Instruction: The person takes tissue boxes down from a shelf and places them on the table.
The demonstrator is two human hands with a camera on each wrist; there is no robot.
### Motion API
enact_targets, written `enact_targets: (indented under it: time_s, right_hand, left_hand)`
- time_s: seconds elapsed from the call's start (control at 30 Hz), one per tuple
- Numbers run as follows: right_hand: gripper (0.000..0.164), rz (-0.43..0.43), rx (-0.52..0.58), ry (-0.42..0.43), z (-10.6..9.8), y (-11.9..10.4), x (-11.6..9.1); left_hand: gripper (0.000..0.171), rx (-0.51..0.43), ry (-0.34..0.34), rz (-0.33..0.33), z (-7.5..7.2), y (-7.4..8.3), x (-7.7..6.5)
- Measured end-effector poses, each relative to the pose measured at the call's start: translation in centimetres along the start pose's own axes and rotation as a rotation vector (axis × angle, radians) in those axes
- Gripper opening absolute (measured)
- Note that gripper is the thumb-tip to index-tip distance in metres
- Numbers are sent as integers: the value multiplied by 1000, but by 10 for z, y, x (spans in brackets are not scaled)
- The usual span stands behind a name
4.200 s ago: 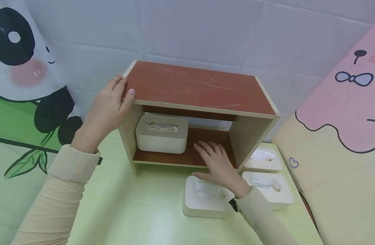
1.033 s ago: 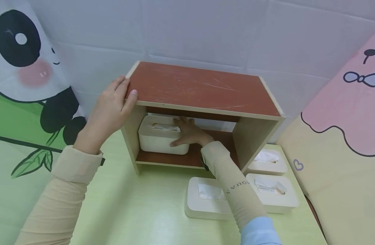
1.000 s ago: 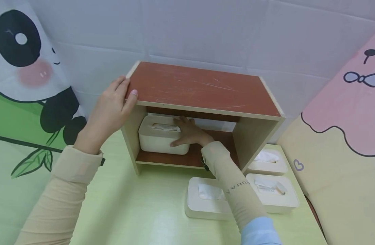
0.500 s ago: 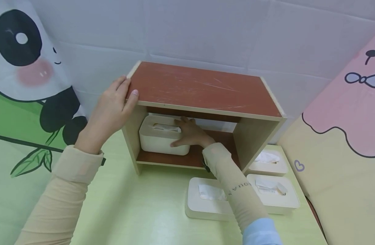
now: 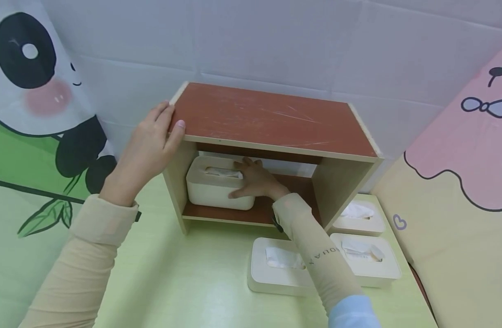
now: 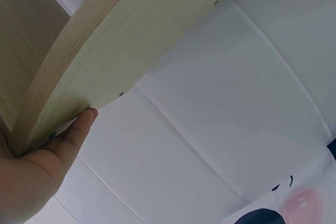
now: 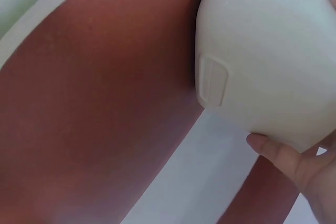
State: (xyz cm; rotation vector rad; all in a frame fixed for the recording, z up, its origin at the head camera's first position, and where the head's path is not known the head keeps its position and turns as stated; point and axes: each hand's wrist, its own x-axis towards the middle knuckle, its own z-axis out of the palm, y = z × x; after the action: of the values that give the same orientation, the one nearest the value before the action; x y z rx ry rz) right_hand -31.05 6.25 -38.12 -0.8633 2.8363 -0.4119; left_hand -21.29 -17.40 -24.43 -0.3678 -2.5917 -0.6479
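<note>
My left hand [image 5: 144,148] grips the upper left corner of a small wooden shelf unit [image 5: 271,118] with a red-brown top. In the left wrist view its fingers lie along the outer side of the pale side panel [image 6: 110,51]. Inside the unit, at the left, a cream tissue box [image 5: 214,193] with tissue in its slot sits on the lower board. My right hand [image 5: 259,180] holds that box by its right end, thumb in front and fingers over the back. The right wrist view shows fingertips [image 7: 257,140] against the box's rounded edge.
A white tissue box [image 5: 275,273] stands on the pale table [image 5: 193,291] before the unit, partly under my right forearm. Two others, a nearer box [image 5: 377,273] and a farther box [image 5: 359,223], stand right of the unit. Printed cloths hang behind and at both sides.
My right hand has gone from above the front tissue box into the unit and taken hold of the box there. That box has lately shifted slightly toward the front. The left hand keeps its place.
</note>
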Motion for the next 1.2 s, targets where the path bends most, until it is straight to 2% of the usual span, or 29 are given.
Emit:
enact_targets:
  time_s: [0.67,1.2]
  right_hand:
    - [105,-62,-20,46,2,-4,-30]
    - [102,-119,-53,118,2,-11,-66]
  left_hand:
    - [58,-6,20,-7,0,10,-12]
    - [57,3,40,-13,-1,19,-22]
